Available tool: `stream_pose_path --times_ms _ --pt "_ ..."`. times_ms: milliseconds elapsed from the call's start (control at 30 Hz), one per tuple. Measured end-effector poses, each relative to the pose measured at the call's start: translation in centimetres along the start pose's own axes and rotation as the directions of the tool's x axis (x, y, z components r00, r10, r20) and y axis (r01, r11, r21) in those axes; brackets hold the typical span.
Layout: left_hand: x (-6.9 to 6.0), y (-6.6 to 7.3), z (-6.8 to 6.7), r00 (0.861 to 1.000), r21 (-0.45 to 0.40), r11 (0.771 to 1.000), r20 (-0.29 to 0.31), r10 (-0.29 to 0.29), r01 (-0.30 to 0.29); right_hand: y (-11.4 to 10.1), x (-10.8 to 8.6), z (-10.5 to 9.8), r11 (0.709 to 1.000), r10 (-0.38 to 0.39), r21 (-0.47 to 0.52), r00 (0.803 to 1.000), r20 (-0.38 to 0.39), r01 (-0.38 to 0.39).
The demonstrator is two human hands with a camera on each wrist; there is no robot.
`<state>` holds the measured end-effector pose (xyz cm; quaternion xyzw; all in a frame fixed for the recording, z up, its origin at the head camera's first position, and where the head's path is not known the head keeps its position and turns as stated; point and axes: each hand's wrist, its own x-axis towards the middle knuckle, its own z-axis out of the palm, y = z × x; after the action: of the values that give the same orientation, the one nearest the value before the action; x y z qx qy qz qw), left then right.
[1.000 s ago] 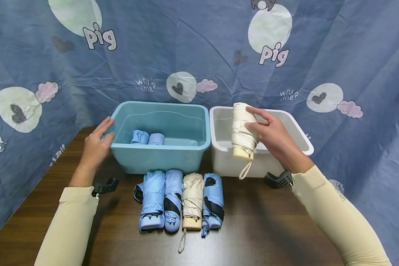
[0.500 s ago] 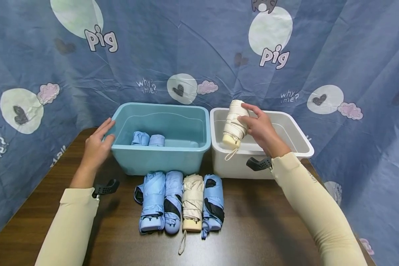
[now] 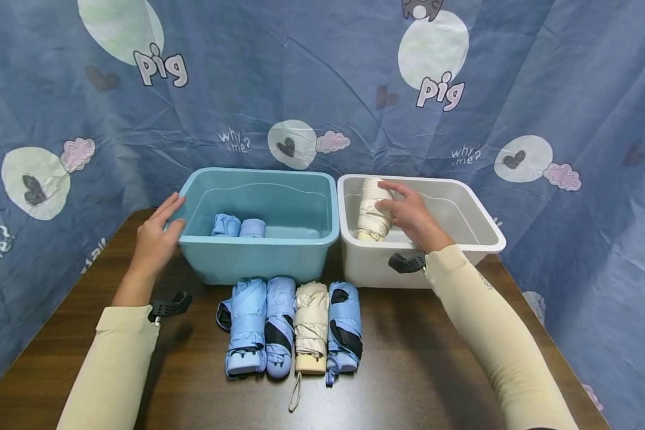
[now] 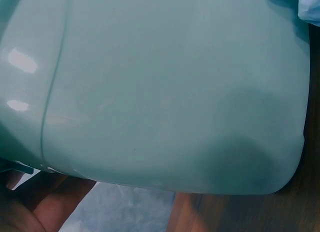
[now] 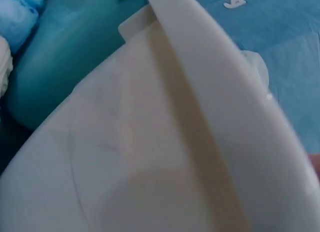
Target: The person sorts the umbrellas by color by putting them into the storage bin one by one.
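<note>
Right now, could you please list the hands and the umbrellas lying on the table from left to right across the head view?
Left hand, light blue umbrella, periwinkle umbrella, cream umbrella, blue-strapped umbrella, right hand holding another cream umbrella.

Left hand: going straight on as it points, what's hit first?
Most likely the teal bin, at its left rim. In the head view, the left hand has its fingertips right there; depth makes actual contact unclear.
</note>
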<state>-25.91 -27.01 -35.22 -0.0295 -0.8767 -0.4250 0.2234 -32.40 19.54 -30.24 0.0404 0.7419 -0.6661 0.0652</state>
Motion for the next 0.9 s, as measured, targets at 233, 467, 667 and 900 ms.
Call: stream_pose_path --times_ms 233,467,667,900 --pt "-0.03 -0.07 -0.06 1.000 -0.014 1.000 0.008 -0.013 0.013 0.44 0.06 -0.22 0.995 0.006 -0.098 1.000 0.012 -0.005" --pt "0.11 -0.01 -0.04 1.000 0.004 1.000 0.004 0.002 -0.002 0.59 -0.02 -0.49 0.986 0.025 -0.167 1.000 -0.012 -0.027" --pt "0.16 0.01 -0.05 1.000 0.010 1.000 0.000 0.007 -0.007 0.65 0.00 -0.48 0.979 0.041 -0.197 0.999 -0.025 -0.045" --pt "0.22 -0.16 0.00 1.000 0.015 1.000 -0.001 0.008 -0.008 0.65 -0.25 -0.35 0.970 0.061 -0.233 0.998 -0.028 -0.066"
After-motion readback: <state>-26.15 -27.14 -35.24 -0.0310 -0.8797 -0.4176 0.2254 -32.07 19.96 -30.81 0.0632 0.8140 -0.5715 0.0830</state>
